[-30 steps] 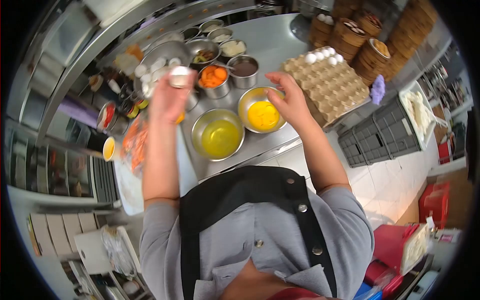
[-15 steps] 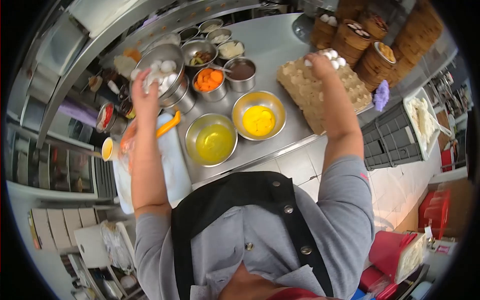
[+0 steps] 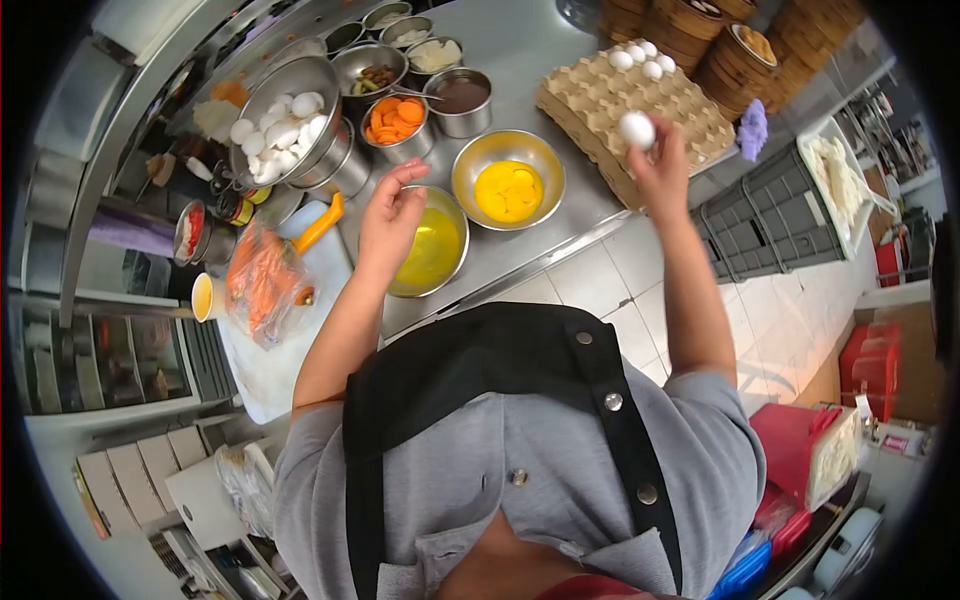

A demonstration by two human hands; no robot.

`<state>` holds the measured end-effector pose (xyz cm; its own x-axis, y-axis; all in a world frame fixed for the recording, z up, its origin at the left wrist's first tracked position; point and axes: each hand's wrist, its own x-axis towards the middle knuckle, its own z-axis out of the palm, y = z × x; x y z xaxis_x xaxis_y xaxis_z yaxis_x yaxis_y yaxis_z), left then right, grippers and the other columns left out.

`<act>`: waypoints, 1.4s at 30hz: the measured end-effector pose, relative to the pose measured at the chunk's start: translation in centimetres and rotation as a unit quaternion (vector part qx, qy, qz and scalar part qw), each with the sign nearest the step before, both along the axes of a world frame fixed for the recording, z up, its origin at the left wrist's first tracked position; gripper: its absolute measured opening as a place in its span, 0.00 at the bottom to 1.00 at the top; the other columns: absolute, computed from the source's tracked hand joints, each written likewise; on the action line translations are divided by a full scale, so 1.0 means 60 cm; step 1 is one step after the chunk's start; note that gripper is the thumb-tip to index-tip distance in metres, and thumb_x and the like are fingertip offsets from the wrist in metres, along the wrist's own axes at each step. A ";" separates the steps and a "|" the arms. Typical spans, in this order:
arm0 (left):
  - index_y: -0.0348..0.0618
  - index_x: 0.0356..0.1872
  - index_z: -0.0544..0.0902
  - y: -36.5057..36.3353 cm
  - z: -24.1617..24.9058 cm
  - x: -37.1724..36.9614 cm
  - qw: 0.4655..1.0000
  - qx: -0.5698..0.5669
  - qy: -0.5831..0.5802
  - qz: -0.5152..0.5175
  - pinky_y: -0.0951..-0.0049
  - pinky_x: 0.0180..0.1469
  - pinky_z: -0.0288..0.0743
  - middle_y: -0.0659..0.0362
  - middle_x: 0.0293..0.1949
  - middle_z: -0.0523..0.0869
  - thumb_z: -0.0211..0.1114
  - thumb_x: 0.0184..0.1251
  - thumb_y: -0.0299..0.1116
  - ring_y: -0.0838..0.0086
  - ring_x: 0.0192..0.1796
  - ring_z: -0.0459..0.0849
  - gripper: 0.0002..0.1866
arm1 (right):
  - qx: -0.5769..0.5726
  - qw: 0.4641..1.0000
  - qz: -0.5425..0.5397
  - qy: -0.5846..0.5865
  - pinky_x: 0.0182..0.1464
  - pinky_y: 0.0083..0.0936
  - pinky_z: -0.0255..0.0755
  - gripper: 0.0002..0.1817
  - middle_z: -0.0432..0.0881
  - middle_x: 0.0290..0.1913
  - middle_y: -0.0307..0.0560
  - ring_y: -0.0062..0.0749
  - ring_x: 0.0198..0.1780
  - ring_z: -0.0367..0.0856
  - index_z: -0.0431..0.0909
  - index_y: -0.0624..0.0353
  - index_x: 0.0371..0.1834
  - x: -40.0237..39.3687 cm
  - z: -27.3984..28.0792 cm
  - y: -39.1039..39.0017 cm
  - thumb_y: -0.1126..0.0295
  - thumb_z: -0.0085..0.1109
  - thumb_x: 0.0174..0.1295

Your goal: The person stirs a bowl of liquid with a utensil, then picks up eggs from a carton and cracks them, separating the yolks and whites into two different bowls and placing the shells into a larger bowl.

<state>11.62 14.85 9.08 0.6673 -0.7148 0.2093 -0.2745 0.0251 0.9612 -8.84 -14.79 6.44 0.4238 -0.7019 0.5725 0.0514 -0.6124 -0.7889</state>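
Observation:
My right hand [image 3: 662, 172] holds a white egg [image 3: 637, 129] in its fingertips, over the near edge of the cardboard egg tray [image 3: 590, 110]. Several more eggs [image 3: 640, 57] sit at the tray's far end. With fingers loosely bent and nothing in them, my left hand [image 3: 393, 222] is above the left rim of a steel bowl of egg white [image 3: 436, 245], hiding part of it. Beside that stands a second steel bowl [image 3: 462, 165] with egg yolks [image 3: 508, 193]. Eggshells [image 3: 285, 130] fill a large bowl [image 3: 330, 85] at the back left.
Sliced carrots [image 3: 395, 120] and a pot of brown sauce [image 3: 462, 98] stand behind the bowls. On the white cutting board [image 3: 265, 385] lies a bag of carrots [image 3: 262, 280], near an orange-handled tool [image 3: 320, 222]. Bamboo steamers [image 3: 735, 65] stand far right, and a grey crate [image 3: 755, 225] is beside the counter.
My left hand has come from the eggshell bowl to above the egg-white bowl. My right hand has lifted an egg from the tray and drawn it nearer to me.

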 end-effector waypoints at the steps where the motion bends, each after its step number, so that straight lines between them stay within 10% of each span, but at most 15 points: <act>1: 0.43 0.53 0.75 -0.002 -0.001 -0.007 0.999 0.002 0.040 -0.010 0.77 0.59 0.62 0.58 0.59 0.73 0.57 0.64 0.24 0.75 0.59 0.71 0.15 | -0.003 1.000 -0.027 0.011 0.48 0.26 0.72 0.22 0.73 0.48 0.49 0.32 0.48 0.75 0.69 0.63 0.52 -0.025 -0.006 0.048 0.76 0.61 0.52; 6: 0.40 0.55 0.71 -0.017 -0.026 -0.025 0.997 -0.030 0.065 -0.032 0.75 0.61 0.62 0.58 0.57 0.74 0.55 0.65 0.23 0.74 0.60 0.70 0.17 | -0.086 0.990 -0.046 0.105 0.55 0.36 0.66 0.25 0.72 0.49 0.56 0.52 0.51 0.72 0.69 0.61 0.53 -0.075 -0.113 0.133 0.79 0.59 0.48; 23: 0.39 0.57 0.71 0.001 -0.035 -0.035 0.995 -0.002 0.083 -0.060 0.73 0.63 0.61 0.59 0.56 0.75 0.53 0.67 0.24 0.74 0.61 0.70 0.17 | -0.105 0.977 -0.068 0.172 0.53 0.33 0.69 0.23 0.72 0.50 0.54 0.46 0.51 0.74 0.70 0.60 0.53 -0.058 -0.154 0.149 0.78 0.60 0.51; 25: 0.40 0.57 0.71 0.003 -0.032 -0.036 0.993 -0.009 0.076 -0.093 0.72 0.63 0.61 0.59 0.56 0.75 0.53 0.67 0.24 0.73 0.61 0.70 0.18 | 0.235 0.971 0.021 0.028 0.50 0.28 0.72 0.21 0.75 0.50 0.48 0.35 0.50 0.76 0.70 0.62 0.53 -0.038 -0.128 0.163 0.76 0.59 0.55; 29: 0.44 0.61 0.69 0.004 -0.030 -0.044 0.983 -0.053 0.052 -0.166 0.73 0.63 0.62 0.60 0.54 0.76 0.57 0.63 0.22 0.74 0.60 0.71 0.24 | 0.459 0.852 0.247 -0.056 0.46 0.27 0.75 0.21 0.78 0.47 0.48 0.30 0.44 0.79 0.67 0.65 0.57 0.009 -0.011 0.221 0.70 0.54 0.62; 33: 0.42 0.65 0.64 0.028 -0.013 -0.047 0.978 -0.011 0.041 -0.206 0.72 0.64 0.61 0.59 0.61 0.71 0.56 0.64 0.21 0.73 0.62 0.70 0.27 | 0.515 0.762 0.388 0.061 0.38 0.25 0.78 0.17 0.78 0.46 0.46 0.27 0.36 0.81 0.70 0.61 0.53 0.079 0.034 0.260 0.66 0.53 0.64; 42: 0.35 0.61 0.67 0.091 -0.041 -0.028 0.915 -0.059 0.390 -0.088 0.71 0.59 0.71 0.56 0.54 0.75 0.52 0.62 0.21 0.74 0.57 0.75 0.24 | 0.407 0.797 0.391 0.216 0.37 0.19 0.74 0.17 0.80 0.37 0.41 0.22 0.30 0.78 0.74 0.61 0.46 0.172 0.007 0.318 0.61 0.59 0.61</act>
